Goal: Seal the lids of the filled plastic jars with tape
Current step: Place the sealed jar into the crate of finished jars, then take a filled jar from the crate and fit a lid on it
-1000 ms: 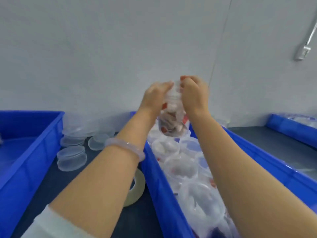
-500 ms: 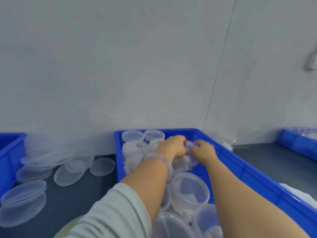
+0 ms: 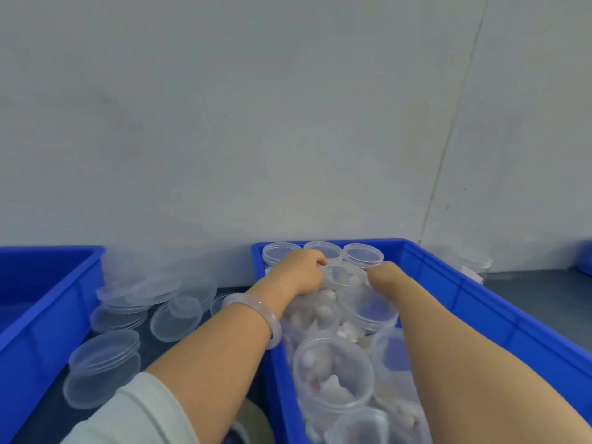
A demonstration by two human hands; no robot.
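I see the clear jar (image 3: 342,275) sitting deep in the blue crate (image 3: 448,290), my left hand (image 3: 302,274) and right hand (image 3: 382,275) curled against its sides; loose lids (image 3: 176,318) lie left of the crate.

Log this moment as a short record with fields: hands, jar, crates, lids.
left hand: on the near-left side of a jar, fingers curled on its rim
right hand: on the right side of the same jar
jar: clear, lidded, inside the middle crate near the back
middle crate: blue, packed with clear filled jars
left crate: blue, contents not visible
loose lids: clear, stacked on the dark table between the crates
bracelet: on the left wrist
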